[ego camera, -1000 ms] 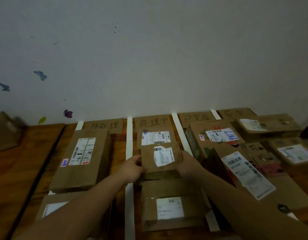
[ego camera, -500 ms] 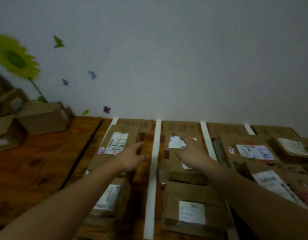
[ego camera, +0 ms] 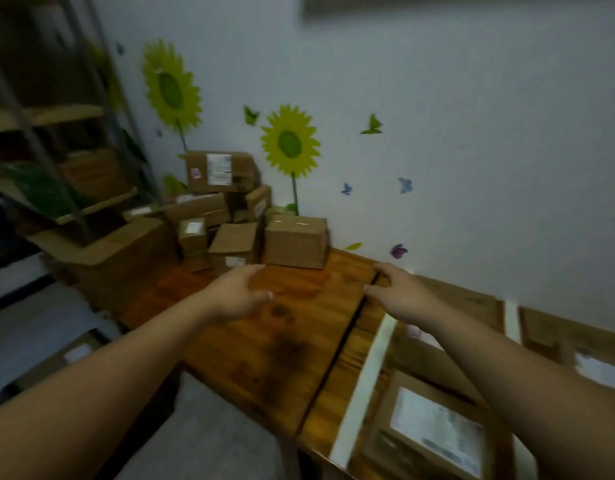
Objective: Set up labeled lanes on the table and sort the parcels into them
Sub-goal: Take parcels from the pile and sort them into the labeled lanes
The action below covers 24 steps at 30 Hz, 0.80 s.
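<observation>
Pale wall (ego camera: pixel 472 133) fills most of the view, which has swung left since half a second ago. The pile of unsorted parcels (ego camera: pixel 229 216), then only a few boxes at the left edge, now stands near the middle, against the wall under the sunflower stickers (ego camera: pixel 290 143). Both hands have left the lanes. The right hand (ego camera: pixel 399 292), which lay on a labelled parcel in the middle lane, now hangs in front and to the right of the pile, fingers loose and spread, holding nothing. The left hand (ego camera: pixel 236 296) is just in front of the pile, also released and empty, thumb apart from the fingers.

Between the pile and the hands the wooden surface (ego camera: pixel 281 341) is bare, a broad stretch running to its near edge, where grey floor (ego camera: pixel 202 445) shows below. A dark seam (ego camera: pixel 347 337) crosses the wood right of the pile, under the right hand. Further right of the pile lie the lanes: a white tape strip (ego camera: pixel 364 386) with sorted parcels (ego camera: pixel 434 424) beside it, all blurred. Left of the pile stand a large open carton (ego camera: pixel 119 258) and a metal shelf rack (ego camera: pixel 56 133).
</observation>
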Available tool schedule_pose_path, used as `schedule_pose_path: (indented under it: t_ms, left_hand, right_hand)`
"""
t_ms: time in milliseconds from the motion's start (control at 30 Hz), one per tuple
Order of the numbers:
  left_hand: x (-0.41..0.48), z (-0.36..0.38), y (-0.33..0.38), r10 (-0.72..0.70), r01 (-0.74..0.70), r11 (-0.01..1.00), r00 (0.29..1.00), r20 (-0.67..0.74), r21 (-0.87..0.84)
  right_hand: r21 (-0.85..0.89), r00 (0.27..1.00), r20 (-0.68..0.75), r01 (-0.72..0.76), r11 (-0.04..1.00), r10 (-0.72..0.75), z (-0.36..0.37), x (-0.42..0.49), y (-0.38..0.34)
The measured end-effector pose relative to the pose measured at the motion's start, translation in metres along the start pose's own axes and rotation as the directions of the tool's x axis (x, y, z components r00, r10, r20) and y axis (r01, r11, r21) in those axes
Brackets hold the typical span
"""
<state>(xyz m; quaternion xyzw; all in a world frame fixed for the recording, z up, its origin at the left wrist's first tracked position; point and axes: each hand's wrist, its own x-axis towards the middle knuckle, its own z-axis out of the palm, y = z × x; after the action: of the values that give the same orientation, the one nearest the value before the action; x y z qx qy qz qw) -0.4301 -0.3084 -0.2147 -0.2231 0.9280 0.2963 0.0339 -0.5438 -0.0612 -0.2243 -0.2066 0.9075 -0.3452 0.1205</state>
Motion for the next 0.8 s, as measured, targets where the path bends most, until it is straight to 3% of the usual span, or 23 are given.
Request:
schedule_pose_path:
  t_ms: [233, 500, 800]
  left_hand:
    - [0.036, -0.064, -0.103, -0.147, 0.146, 0.986, 0.989, -0.015, -0.079]
    - [0.132, -0.088, -0.141, -0.264, 0.262, 0.954, 0.965, 0.007, -0.144]
    - [0.253, -0.109, -0.174, -0.207, 0.218, 0.968, 0.974, 0.096, -0.122]
  right_hand:
    - [-0.020, 0.992, 0.123, 0.031, 0.999, -0.028, 0.080, 0.072, -0.075]
    - [-0.021, 0.981, 0.185, 0.054, 0.998, -0.049, 0.128, 0.188, -0.106]
    - [-0.016, 0.971, 0.233, -0.043, 0.999, 0.046, 0.181, 0.293, -0.136]
